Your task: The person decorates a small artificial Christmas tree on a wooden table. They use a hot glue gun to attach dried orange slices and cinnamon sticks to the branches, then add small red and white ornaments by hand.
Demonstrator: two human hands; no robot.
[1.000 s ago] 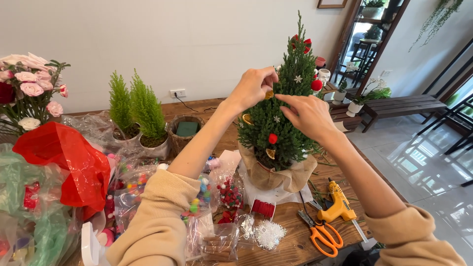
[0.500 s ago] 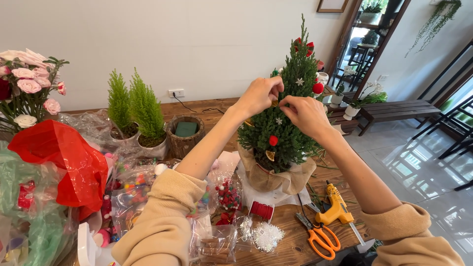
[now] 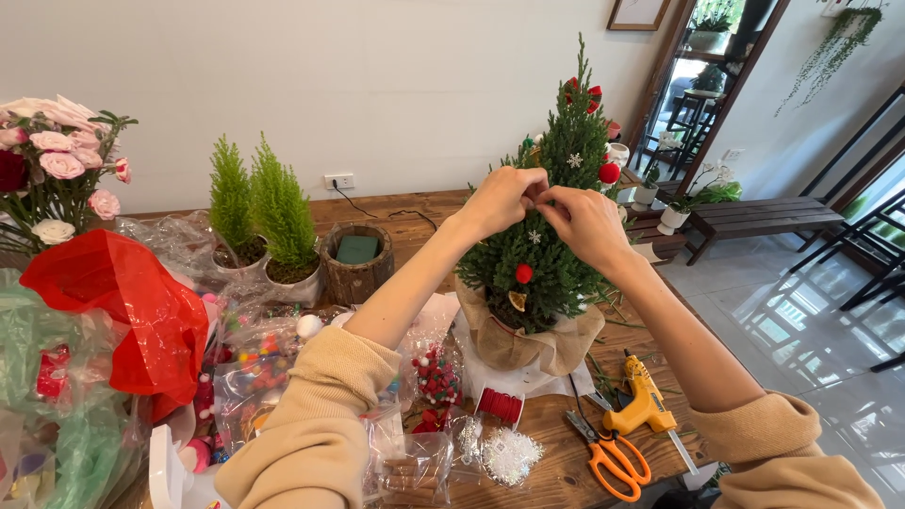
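Note:
A small potted evergreen tree (image 3: 556,254) stands on the wooden table (image 3: 415,226), its pot wrapped in brown burlap (image 3: 528,344). Red balls, white snowflakes and a dried orange slice hang on it. My left hand (image 3: 504,200) and my right hand (image 3: 584,221) meet in front of the upper part of the tree, fingertips pinched together. Something small seems to sit between them, but it is too small to make out. Both arms wear tan sleeves.
Two small light-green conifers (image 3: 259,212) in pots and a round wooden pot (image 3: 356,262) stand at the back. Pink roses (image 3: 57,174), red wrap (image 3: 123,316) and bags of ornaments lie left. Yellow glue gun (image 3: 643,405), orange scissors (image 3: 611,460) and red ribbon spool (image 3: 500,407) lie in front.
Both hands have drawn closer together at the tree's upper part; the left hand came down a little and the fingertips now touch.

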